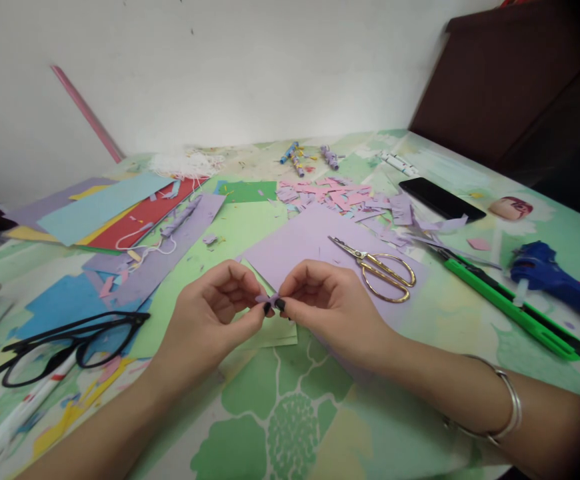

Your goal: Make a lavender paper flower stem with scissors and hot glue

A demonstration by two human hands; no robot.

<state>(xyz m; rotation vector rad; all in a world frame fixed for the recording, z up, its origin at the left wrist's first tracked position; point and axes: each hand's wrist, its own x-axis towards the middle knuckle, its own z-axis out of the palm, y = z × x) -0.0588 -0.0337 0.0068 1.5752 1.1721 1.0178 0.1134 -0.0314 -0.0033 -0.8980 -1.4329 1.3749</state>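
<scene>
A small purple paper piece (273,300) is pinched between the fingertips of both hands near the middle of the view. My left hand (215,310) grips its left end with thumb and index finger, and my right hand (333,308) grips its right end the same way. Beneath and behind them lie a light purple sheet (300,243) and light green paper (255,223). Gold-handled scissors (383,270) rest on the purple sheet, just right of my right hand. Pink and purple paper scraps (330,195) are heaped beyond the sheet.
Black glasses (83,341) and a white pen (25,413) lie at left, below coloured sheets (105,210) and white string (187,163). At right are a black phone (441,197), a green cutter (515,303) and a blue glue gun (555,277). Small paper rolls (329,157) sit at the back.
</scene>
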